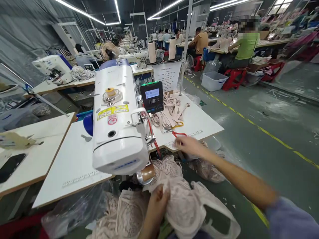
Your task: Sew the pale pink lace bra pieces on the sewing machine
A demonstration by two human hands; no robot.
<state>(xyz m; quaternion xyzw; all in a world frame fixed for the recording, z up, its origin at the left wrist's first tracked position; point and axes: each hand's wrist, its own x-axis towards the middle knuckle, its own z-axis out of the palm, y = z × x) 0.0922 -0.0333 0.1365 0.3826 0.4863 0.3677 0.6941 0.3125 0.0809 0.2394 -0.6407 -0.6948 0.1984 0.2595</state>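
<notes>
My left hand [159, 199] is closed on a beige lace bra [183, 205], which hangs below the front edge of the table, close to the sewing machine's arm end. My right hand [186, 146] reaches over the table's front edge, right beside scissors [178, 134] with red and orange handles. Its fingers are curled and blurred, so I cannot make out whether they grip a handle. Behind the scissors lies a pile of beige fabric strips [171, 109]. The white sewing machine [119, 122] stands to the left of the strips.
A control panel [152, 96] is mounted beside the machine. Two thread cones [172, 48] stand behind it. More beige bras [131, 210] lie at the lower left near a clear plastic bag [79, 205]. A phone [12, 167] rests on the left table. Other people work farther back.
</notes>
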